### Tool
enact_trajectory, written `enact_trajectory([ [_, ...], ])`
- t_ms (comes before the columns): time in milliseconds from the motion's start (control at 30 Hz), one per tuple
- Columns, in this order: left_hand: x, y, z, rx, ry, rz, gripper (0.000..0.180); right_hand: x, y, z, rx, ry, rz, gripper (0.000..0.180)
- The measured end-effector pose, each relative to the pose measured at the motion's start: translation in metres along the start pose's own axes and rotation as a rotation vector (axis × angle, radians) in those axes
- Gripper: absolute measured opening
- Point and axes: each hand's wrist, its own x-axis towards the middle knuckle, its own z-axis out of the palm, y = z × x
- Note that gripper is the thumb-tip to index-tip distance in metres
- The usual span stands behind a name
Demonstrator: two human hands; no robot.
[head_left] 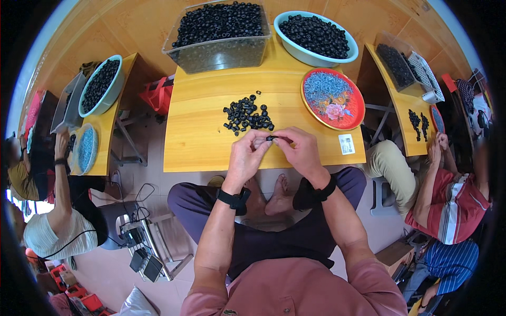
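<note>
Just off the near edge of the yellow table [203, 137], my two hands meet around a small black plastic part [271, 138]. My left hand [246, 154] is closed, pinching it between thumb and fingers. From the other side, my right hand [301, 149] grips the same piece with its fingertips. Fingers hide most of the part, so its exact shape is unclear. Right beyond my hands lies a loose pile of small black ring-like parts [246, 114]. A red round tray [360, 110] with a flower pattern stands to the right, holding many small bluish translucent pieces [324, 87].
At the table's back stand a clear plastic box [221, 55] and a light-blue basin [295, 50], both full of black parts. A white label [346, 144] is stuck near the right corner. Co-workers sit at similar tables on both sides. A metal stand [153, 247] with cables is left of me.
</note>
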Motion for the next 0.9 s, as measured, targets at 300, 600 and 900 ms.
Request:
enact_trajectory([
  [300,0.0,-0.007,0.0,0.025,0.021,0.067,0.016,0.0,-0.002,-0.002,-0.004,-0.03,0.023,0.013],
  [600,0.0,-0.003,0.0,0.119,0.028,0.063,0.016,0.002,-0.003,-0.005,-0.062,-0.071,-0.022,0.013],
  [900,-0.001,0.005,0.001,0.151,0.02,0.042,0.017,0.004,-0.004,-0.006,-0.102,-0.052,-0.031,0.012],
])
